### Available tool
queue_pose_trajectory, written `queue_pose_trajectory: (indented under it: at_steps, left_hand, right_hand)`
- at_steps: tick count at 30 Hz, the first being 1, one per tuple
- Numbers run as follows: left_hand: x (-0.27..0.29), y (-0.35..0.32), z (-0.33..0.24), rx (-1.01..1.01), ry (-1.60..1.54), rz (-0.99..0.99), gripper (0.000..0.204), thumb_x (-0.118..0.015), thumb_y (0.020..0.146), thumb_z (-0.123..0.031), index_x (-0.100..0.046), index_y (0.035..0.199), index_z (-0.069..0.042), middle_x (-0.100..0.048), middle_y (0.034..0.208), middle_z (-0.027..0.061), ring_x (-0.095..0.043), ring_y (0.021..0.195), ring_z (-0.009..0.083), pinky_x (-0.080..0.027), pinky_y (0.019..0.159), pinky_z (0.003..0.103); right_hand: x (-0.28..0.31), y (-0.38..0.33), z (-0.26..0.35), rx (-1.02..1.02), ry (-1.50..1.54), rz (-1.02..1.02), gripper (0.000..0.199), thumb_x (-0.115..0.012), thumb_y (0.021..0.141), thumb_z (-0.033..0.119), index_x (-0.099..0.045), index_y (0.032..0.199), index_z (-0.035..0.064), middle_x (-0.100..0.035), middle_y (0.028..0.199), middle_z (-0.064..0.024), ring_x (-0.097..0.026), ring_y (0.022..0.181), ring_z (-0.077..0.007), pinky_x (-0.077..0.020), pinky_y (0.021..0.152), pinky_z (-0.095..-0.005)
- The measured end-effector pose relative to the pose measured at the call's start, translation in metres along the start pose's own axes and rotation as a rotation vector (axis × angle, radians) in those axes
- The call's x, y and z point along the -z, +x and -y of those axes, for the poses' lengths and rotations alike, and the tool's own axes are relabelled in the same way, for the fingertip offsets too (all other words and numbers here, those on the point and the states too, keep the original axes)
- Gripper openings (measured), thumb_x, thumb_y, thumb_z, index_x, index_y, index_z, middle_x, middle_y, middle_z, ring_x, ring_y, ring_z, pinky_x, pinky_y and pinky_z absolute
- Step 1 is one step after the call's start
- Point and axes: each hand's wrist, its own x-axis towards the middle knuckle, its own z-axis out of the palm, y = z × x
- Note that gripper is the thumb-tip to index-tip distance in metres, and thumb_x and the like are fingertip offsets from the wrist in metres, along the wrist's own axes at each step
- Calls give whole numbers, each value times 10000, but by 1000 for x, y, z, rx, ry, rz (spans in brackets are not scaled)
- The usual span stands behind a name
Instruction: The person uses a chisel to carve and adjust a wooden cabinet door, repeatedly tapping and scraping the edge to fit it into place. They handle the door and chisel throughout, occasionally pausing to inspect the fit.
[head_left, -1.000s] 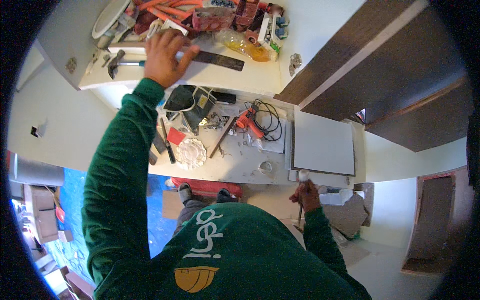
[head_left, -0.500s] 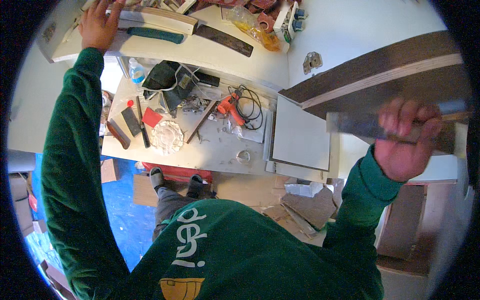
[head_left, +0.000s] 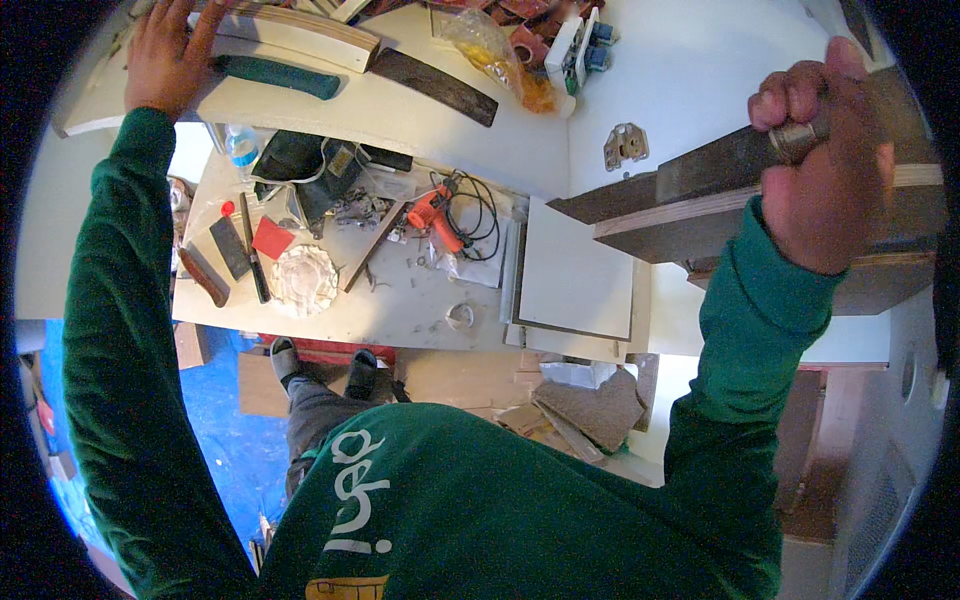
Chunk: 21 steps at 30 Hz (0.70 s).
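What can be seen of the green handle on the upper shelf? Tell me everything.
The green handle is dark, long and slightly curved, with a rounded right end; it looks like rubber or plastic. It lies on the white shelf, roughly along its front edge, beside a pale wood-edged bar. Its left end runs up to the left hand, which hides whatever lies beyond; whether it is gripped cannot be told.

I see: green handle [head_left: 278,77] by left hand [head_left: 168,62] | dark-grey blade [head_left: 708,168] in right hand [head_left: 830,150] | orange tool [head_left: 436,216], black cord [head_left: 495,212] lower between hands | red square [head_left: 271,238] below left hand
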Motion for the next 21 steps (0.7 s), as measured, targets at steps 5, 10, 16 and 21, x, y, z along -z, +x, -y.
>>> queue_pose_trajectory:
  at_steps: [5, 10, 16, 21]
  left_hand:
    - [1, -4, 3, -21, 25, 65, 1055, -889, 570, -151, -457, 1524, -273, -498, 1501, 122, -520, 1287, 389, -449, 1023, 536]
    - [11, 4, -9, 84, 11, 67, 823, -804, 699, -213, -489, 1458, -199, -506, 1453, 154, -515, 1276, 395, -445, 1031, 527]
    - [38, 26, -43, 351, -30, 102, 582, -703, 853, -286, -527, 1379, -109, -516, 1396, 193, -509, 1264, 403, -439, 1041, 517]
    - [59, 45, -63, 511, -79, 153, 459, -618, 982, -347, -558, 1313, -35, -524, 1347, 225, -505, 1254, 409, -435, 1049, 509]
  right_hand:
    - [-14, 11, -11, 1, -121, -160, 272, -749, 947, 251, -585, 856, 55, -512, 719, -47, -547, 654, -186, -448, 600, -341]
    - [-10, 21, -11, -28, -119, -138, 306, -766, 934, 252, -548, 815, 72, -509, 701, -42, -547, 639, -178, -452, 596, -336]
    - [-16, 21, -12, -30, -176, -100, 306, -765, 933, 266, -555, 821, 75, -514, 704, -43, -541, 624, -172, -451, 590, -329]
    - [-21, 24, -10, -50, -201, -134, 277, -756, 939, 242, -569, 830, 69, -524, 708, -43, -538, 611, -170, -445, 577, -326]
